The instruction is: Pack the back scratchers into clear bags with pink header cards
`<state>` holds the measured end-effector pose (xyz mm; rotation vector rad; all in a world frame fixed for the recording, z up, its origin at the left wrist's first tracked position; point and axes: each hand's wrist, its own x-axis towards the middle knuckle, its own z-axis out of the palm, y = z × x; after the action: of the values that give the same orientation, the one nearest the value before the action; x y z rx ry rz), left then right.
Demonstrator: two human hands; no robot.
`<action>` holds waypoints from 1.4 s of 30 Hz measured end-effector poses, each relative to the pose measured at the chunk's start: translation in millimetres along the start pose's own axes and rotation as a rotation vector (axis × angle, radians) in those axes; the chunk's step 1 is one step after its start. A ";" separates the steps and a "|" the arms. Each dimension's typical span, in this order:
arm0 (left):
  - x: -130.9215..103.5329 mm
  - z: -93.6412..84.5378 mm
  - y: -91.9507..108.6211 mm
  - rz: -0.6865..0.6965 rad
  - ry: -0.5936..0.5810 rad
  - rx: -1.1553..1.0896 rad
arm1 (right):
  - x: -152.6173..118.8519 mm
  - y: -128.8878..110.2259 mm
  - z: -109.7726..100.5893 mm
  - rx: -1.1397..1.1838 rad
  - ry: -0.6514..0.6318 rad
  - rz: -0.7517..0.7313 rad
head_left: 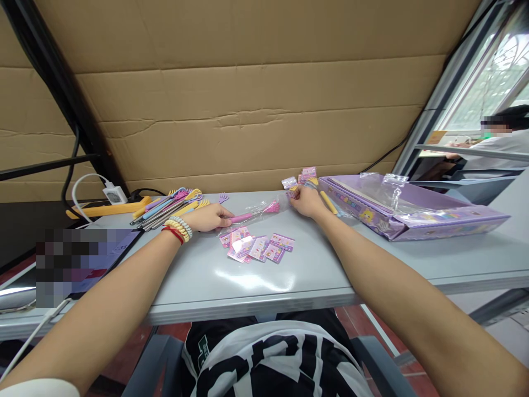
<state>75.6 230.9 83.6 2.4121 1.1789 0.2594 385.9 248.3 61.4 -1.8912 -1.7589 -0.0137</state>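
My left hand (211,216) pinches the end of a pink back scratcher (243,217), which lies in a clear plastic sleeve (264,207) with its claw head pointing right. Farther right, my right hand (306,201) is closed at a small printed card (292,193); its fingertips are partly hidden. More pink cards (306,173) lie just behind that hand. A yellow-handled back scratcher (329,203) rests beside its wrist. Loose pink and purple cards (258,248) are spread on the table in front of the sleeve. Several back scratchers (173,208) with coloured handles and metal rods lie piled left of my left hand.
An open purple box (438,223) with clear bags (392,190) stands on the grey table (256,300) at right. At left are a tablet-like device (103,259), a white charger (114,193) and cables. Cardboard (264,121) walls the back. Another person (500,149) sits far right.
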 end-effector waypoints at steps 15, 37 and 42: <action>-2.2 -3.8 6.5 -0.041 -0.060 0.056 | 2.7 5.3 -12.7 -0.050 -0.042 -0.035; -2.8 -5.8 5.0 -0.158 -0.013 0.018 | 1.3 12.5 -20.1 -0.060 -0.049 -0.059; -1.8 -5.4 4.0 -0.151 -0.023 0.049 | 2.4 14.2 -17.4 -0.043 -0.028 -0.026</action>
<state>75.4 228.9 90.2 2.3458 1.3636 0.1570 405.5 243.8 71.6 -1.9073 -1.8154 -0.0356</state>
